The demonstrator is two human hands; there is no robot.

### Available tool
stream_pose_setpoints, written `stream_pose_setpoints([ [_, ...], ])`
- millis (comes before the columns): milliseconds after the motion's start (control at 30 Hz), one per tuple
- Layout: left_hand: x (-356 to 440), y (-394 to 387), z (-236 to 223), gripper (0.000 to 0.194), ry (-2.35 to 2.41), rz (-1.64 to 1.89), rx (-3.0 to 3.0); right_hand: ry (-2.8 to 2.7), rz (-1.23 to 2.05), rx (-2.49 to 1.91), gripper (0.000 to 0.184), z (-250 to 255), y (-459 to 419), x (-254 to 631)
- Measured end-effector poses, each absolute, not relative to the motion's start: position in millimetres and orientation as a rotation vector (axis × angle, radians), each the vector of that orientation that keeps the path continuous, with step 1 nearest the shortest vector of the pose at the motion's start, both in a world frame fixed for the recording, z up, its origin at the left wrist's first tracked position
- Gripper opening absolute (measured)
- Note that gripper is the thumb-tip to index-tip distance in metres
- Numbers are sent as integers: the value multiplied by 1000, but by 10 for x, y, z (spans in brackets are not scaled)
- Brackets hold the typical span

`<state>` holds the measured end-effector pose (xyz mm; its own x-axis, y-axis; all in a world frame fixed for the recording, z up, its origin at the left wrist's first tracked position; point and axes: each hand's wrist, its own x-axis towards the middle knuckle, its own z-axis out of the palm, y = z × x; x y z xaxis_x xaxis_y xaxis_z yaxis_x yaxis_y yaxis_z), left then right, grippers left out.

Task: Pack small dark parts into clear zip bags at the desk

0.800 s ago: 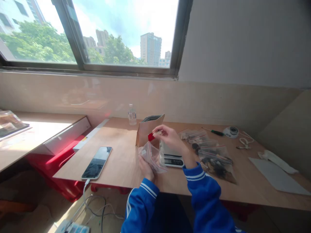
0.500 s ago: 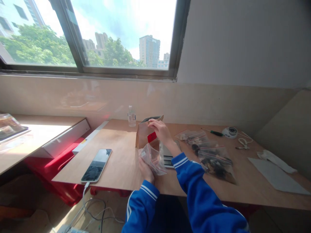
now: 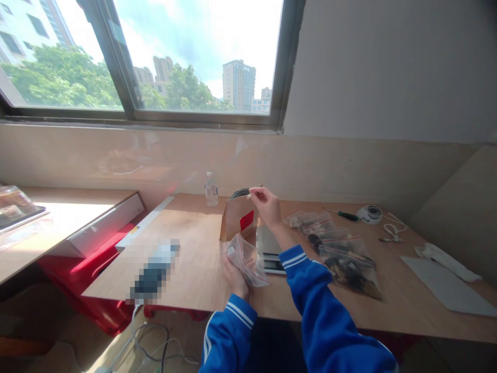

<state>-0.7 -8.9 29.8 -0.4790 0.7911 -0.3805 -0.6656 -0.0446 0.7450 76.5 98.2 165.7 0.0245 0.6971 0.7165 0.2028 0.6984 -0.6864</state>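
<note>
While your left hand (image 3: 234, 275) clasps the clear zip bag (image 3: 245, 259) near the worktop (image 3: 194, 243) edge, your right hand (image 3: 267, 203) pinches the upright brown paper pouch's (image 3: 237, 220) mouth; pulling could topple it.

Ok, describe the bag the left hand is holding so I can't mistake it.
On the wooden table under the window, look at its near edge, just left of the scale. The left hand holds a clear zip bag, raised and nearly empty, unlike the filled bags lying flat on the right.
</note>
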Motion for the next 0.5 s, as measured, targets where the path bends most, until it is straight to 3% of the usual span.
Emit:
stream_pose_setpoints([
  [200, -9, -71, 271, 56, 1109, 1768, 174, -1489, 492, -766, 22, 1809, 1177, 788],
  [333, -20, -46, 188, 55, 1096, 1767, 181, -1722, 347, -772, 15, 1757, 1198, 733],
  [500, -17, -53, 150, 58, 1090, 1748, 198, -1910, 170, -826, 23, 1696, 1141, 728],
])
